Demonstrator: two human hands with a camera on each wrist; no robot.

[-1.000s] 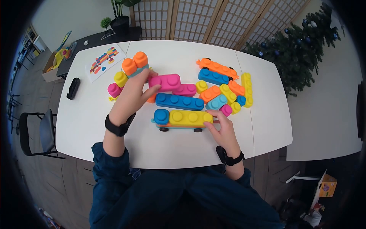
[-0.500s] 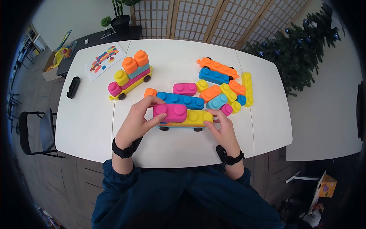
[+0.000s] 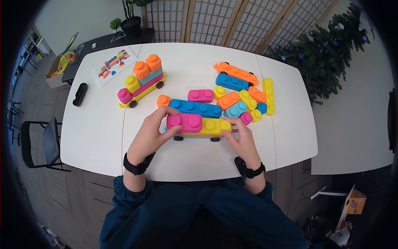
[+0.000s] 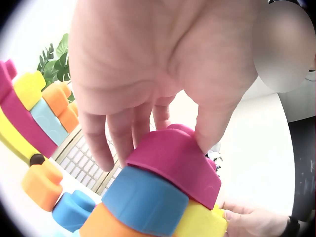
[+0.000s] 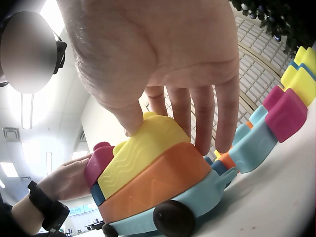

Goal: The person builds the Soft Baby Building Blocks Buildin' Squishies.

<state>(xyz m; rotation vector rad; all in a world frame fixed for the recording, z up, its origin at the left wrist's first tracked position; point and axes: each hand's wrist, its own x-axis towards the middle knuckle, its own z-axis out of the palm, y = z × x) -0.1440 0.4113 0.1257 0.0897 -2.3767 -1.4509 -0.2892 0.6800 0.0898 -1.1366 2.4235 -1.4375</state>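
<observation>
My left hand [image 3: 149, 130] pinches a two-stud pink brick [image 3: 184, 123] between thumb and fingers. In the left wrist view the pink brick rests across a blue brick [image 4: 143, 202] and the left part of a long yellow brick [image 3: 210, 126]. My right hand [image 3: 244, 143] grips the right end of the yellow brick, thumb on the near side and fingers on the far side. Under these lie an orange layer [image 5: 153, 180] and a light-blue wheeled base [image 5: 210, 192], which stands on the white table [image 3: 199, 164]. Both wrists wear black straps.
Just behind lies a long blue brick [image 3: 197, 108], with an orange brick [image 3: 163, 101] and a pink brick [image 3: 201, 96] near it. A built yellow wagon [image 3: 143, 94] stands left. Loose bricks and an orange wheeled base [image 3: 237, 74] lie right. A picture sheet [image 3: 103, 83] lies back left.
My left hand has carried the pink brick from beyond the long blue brick toward me, onto the left part of the wheeled build. The right hand keeps its hold on the yellow brick.
</observation>
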